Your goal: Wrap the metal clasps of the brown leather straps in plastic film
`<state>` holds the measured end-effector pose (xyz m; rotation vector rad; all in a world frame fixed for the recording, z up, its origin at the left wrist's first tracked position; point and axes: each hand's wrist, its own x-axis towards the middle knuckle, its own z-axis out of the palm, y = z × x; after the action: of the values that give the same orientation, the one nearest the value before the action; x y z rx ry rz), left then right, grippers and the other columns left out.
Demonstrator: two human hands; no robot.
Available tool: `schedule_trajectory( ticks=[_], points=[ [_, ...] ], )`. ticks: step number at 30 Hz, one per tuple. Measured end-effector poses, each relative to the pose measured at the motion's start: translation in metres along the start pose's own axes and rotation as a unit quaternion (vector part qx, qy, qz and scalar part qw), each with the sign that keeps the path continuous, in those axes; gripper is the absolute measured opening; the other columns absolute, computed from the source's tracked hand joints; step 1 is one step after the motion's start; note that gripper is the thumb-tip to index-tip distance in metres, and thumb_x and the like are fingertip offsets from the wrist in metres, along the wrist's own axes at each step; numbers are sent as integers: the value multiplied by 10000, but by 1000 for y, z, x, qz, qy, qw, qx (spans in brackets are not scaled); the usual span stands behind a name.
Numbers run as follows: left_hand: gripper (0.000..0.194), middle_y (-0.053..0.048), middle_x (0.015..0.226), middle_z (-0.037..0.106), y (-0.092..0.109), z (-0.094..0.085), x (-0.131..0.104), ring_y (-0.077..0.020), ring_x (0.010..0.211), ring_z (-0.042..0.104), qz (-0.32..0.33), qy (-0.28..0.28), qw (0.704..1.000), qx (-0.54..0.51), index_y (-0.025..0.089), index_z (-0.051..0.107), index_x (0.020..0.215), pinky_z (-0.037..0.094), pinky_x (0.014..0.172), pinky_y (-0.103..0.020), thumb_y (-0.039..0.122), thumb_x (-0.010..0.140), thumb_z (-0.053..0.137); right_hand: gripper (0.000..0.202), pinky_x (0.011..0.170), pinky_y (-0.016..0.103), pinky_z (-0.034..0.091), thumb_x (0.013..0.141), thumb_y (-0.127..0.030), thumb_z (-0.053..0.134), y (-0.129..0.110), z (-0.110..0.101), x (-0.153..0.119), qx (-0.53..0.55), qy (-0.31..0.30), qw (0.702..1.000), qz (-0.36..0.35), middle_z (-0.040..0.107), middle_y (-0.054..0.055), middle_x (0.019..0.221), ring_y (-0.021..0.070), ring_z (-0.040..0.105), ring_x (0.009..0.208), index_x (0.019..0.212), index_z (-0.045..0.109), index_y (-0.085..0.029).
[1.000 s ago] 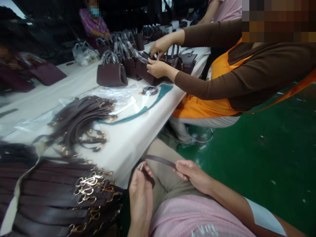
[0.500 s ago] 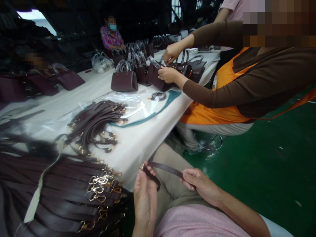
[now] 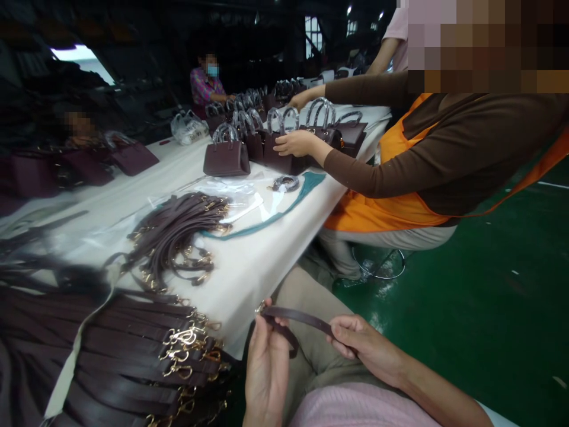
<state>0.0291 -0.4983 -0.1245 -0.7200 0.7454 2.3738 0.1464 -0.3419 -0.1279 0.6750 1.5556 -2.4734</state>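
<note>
A dark brown leather strap (image 3: 302,315) is stretched in a shallow arc between my two hands, over my lap. My left hand (image 3: 268,362) pinches it near a small gold metal fitting (image 3: 260,308), and a loop of the strap hangs down behind the fingers. Thumb and fingers of my right hand (image 3: 355,337) are closed on the other part of the strap. Left of my hands lies a thick row of similar straps (image 3: 102,338) with gold snap hooks (image 3: 180,350) at their ends. A smaller bundle of straps (image 3: 178,228) rests farther up on the table.
A co-worker in an orange apron (image 3: 377,213) sits on the right, with a hand at the dark handbags (image 3: 226,159) on the white-covered table (image 3: 240,261). A coiled strap in plastic (image 3: 285,184) and a teal strip (image 3: 284,214) lie nearer. Other people sit farther back.
My hands still hold the strap, and the gold fitting has tilted in my left fingers. The co-worker's far hand has moved back from the nearer bag. The whole view has shifted slightly.
</note>
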Motion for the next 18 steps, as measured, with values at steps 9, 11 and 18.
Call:
schedule_trajectory(
  ticks=[9,11,18],
  points=[
    [341,-64,982,696,-19,-7,-12,-139,861,620,68,-104,960,249,197,711,1110,518,818,-230,353,807,724,495,492,219,186,798,-588,673,0,6,6,-16,6,1000,3,456,-32,544,65,318,501,799,661,-93],
    [363,-95,1065,705,-26,-7,-14,-218,1006,625,107,-134,897,407,182,736,1062,494,920,-312,372,755,765,510,478,212,180,756,-605,704,-3,7,12,-13,18,1000,1,467,-32,536,58,323,487,742,635,-101],
    [453,-68,1031,706,-33,-10,-12,-211,987,620,60,-131,885,443,207,699,1153,471,922,-315,434,762,742,497,463,182,273,786,-601,675,-26,8,19,-60,3,998,-20,554,-15,559,48,402,465,727,638,-109]
  ],
)
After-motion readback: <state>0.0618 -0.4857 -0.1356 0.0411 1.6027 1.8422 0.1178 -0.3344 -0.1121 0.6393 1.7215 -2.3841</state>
